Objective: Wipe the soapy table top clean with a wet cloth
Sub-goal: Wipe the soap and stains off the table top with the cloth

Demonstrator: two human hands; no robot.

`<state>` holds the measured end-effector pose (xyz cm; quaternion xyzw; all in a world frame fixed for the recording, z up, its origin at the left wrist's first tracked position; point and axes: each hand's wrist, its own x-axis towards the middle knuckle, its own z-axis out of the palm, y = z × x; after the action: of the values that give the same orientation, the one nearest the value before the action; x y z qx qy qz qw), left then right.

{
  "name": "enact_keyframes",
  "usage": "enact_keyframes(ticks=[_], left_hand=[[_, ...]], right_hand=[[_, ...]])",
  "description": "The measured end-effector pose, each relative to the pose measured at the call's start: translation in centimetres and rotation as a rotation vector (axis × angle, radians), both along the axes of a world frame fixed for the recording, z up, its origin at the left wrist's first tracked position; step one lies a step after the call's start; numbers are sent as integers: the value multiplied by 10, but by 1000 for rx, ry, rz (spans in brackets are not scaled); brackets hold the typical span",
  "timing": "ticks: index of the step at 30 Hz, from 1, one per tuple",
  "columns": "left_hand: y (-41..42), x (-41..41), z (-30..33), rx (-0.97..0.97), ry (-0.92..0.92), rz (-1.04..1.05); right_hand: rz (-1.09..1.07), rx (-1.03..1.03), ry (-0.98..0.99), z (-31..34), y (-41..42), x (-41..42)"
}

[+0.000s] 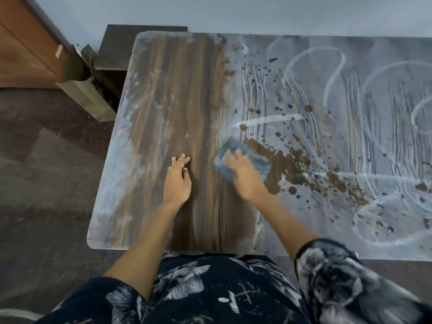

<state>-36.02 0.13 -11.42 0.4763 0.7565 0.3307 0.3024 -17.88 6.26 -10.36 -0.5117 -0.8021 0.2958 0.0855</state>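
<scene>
The right hand presses the blue cloth flat near the middle of the surface; the left hand rests released at 9 o'clock. The cloth could drag soap from 3 o'clock over the cleaned wood.

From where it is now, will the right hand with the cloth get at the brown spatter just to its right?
Probably yes. The right hand presses the blue cloth flat at the edge of the brown spatter, and only bare soapy table top lies between them.
</scene>
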Motion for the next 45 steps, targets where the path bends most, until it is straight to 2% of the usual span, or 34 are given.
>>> enact_keyframes(ticks=[3,4,6,11,14,19,24,29,35,38,42,45], left_hand=[[9,11,-3,13,40,77],[12,14,-4,7,61,99],[21,22,-4,-4,108,98],[56,48,-8,-15,188,35],[80,56,-11,0,171,79],[120,52,-12,-4,239,44],[186,31,-8,-37,371,-23],[253,6,-11,-90,488,-63],[281,-13,-23,-29,593,-108],[278,-12,-27,5,577,-82],[280,-10,-28,25,565,-53],[281,-12,-31,42,556,-40]], right_hand=[[431,-72,28,4,-54,18],[524,-71,45,1,-64,29],[560,-67,51,-6,-60,50],[487,98,-8,-14,-3,54],[398,110,-10,-10,51,38],[229,193,-46,-10,161,-3],[137,128,-118,-11,260,-50],[133,117,-89,-10,270,-65],[148,153,-38,-11,200,-1],[83,175,-105,-11,245,3],[-11,215,-271,-14,344,-31],[11,233,-264,-13,384,-78]])
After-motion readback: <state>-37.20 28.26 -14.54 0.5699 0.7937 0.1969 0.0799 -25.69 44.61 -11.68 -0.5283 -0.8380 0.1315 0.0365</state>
